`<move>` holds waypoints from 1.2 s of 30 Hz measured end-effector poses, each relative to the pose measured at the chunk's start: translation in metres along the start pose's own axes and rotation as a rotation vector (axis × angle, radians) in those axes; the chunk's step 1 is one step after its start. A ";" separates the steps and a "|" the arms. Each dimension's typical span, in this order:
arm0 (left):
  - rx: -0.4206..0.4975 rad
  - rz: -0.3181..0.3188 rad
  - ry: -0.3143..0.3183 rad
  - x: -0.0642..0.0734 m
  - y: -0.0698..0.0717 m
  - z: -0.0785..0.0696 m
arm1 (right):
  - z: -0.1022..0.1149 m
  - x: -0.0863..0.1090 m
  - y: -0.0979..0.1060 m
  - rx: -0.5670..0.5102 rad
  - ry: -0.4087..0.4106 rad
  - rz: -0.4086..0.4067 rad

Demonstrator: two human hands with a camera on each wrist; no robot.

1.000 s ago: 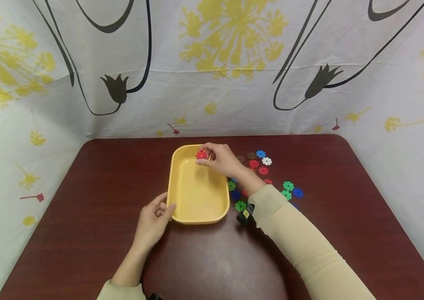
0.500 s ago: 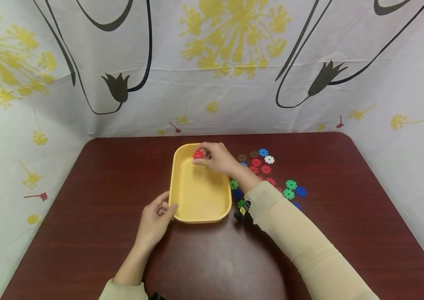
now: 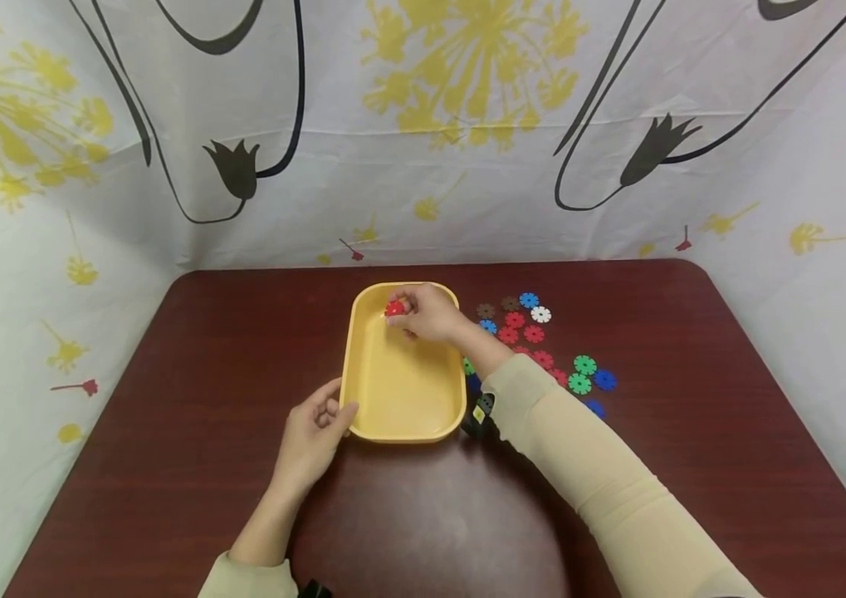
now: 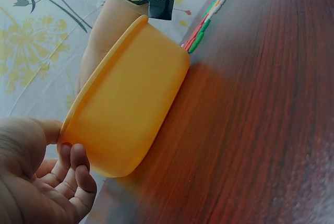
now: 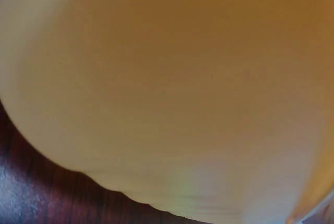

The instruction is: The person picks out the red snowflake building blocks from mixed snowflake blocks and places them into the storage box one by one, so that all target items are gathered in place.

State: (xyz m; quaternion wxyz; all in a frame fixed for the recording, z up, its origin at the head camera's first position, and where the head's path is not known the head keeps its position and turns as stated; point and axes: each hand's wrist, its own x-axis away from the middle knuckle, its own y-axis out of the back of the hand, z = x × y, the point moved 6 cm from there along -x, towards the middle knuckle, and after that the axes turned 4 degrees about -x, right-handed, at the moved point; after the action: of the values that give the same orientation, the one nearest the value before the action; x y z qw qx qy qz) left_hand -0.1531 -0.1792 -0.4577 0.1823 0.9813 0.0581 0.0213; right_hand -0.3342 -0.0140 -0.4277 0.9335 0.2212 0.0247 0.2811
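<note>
A yellow plastic tray (image 3: 400,390) stands on the dark red wooden table. My left hand (image 3: 308,438) grips its near left corner, thumb over the rim and the other fingers curled against the outer wall, as the left wrist view shows on the tray's orange-looking side (image 4: 125,93). Over the far part of the tray, my right hand (image 3: 430,314) pinches a red notched plastic disc (image 3: 394,308) between thumb and fingers. A blurred yellowish surface (image 5: 167,78) fills most of the right wrist view, hiding the right hand there.
Right of the tray lie several notched discs: red (image 3: 534,333), green (image 3: 579,384), dark blue (image 3: 605,379), light blue (image 3: 529,300), white (image 3: 540,314) and brown (image 3: 510,304). My right forearm sleeve (image 3: 602,490) crosses over the table beside them. A patterned cloth (image 3: 437,166) hangs behind the table.
My right hand, pinching the red disc, has shifted slightly left over the tray's far end. My left hand keeps its grip; the whole view has shifted slightly.
</note>
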 end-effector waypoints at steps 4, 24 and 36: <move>0.006 -0.006 0.005 0.001 0.001 -0.005 | 0.001 -0.001 -0.003 0.047 0.014 0.045; -0.006 -0.005 -0.030 -0.001 -0.002 -0.002 | -0.007 0.005 -0.015 0.225 -0.052 0.216; -0.004 -0.031 -0.014 0.000 0.000 -0.001 | 0.003 0.007 -0.018 0.213 0.016 0.251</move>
State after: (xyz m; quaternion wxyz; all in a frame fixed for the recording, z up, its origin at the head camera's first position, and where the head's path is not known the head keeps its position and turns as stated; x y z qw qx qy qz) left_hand -0.1534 -0.1788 -0.4566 0.1849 0.9800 0.0720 0.0118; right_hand -0.3188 -0.0249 -0.4318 0.8620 0.3179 0.0340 0.3933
